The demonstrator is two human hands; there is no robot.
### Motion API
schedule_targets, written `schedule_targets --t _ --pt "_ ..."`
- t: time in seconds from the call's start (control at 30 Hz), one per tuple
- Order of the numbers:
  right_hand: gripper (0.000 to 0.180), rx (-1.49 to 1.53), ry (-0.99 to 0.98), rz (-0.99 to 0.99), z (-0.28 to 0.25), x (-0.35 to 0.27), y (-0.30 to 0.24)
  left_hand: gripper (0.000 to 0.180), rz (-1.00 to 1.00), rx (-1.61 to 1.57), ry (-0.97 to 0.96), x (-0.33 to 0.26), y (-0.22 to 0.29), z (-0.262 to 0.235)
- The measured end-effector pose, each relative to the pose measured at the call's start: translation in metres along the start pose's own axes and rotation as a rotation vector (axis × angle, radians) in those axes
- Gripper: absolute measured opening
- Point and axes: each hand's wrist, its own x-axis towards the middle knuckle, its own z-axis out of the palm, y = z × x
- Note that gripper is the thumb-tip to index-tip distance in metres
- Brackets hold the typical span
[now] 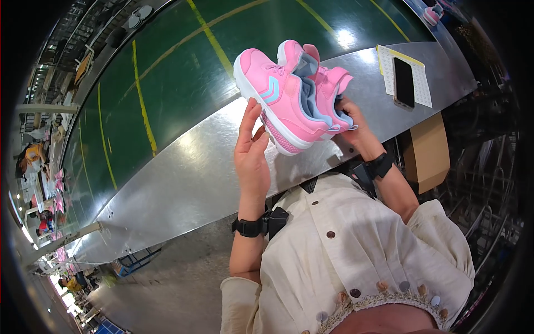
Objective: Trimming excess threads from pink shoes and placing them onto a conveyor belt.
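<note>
A pair of pink child's sneakers (283,108) is held up side by side over the metal table edge, toes pointing away. They have white soles, light blue linings and pale blue chevrons on the near shoe's side. My right hand (356,125) grips them at the heels, its fingers partly hidden behind the far sneaker (332,83). Beside the near shoe's sole, my left hand (252,145) is raised with fingers stretched out. Its fingertips are at the sole's edge; whether they press on it I cannot tell.
A green conveyor belt (172,83) with yellow lines runs beyond the metal tabletop (192,183). To the right, a black phone (404,82) lies on a printed paper sheet (425,92). A cardboard box (428,153) stands below the table edge. Another pink shoe (432,15) is far right.
</note>
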Motion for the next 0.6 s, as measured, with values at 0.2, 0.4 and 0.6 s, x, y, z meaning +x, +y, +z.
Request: schedule_targets --t 0.2,0.4,0.6 --pt "0.029 -0.547 0.05 -0.261 -0.001 0.002 -0.008 0.041 -0.133 -0.031 0.136 0.001 -0.064 -0.028" --pt "0.046 -0.794 0.148 -0.29 -0.037 0.016 -0.007 0.025 -0.26 -0.1 0.376 0.006 -0.077 -0.037" --pt "0.048 -1.946 0.259 -0.629 -0.056 0.011 -0.027 0.019 -0.2 -0.007 0.483 0.031 -0.075 -0.066"
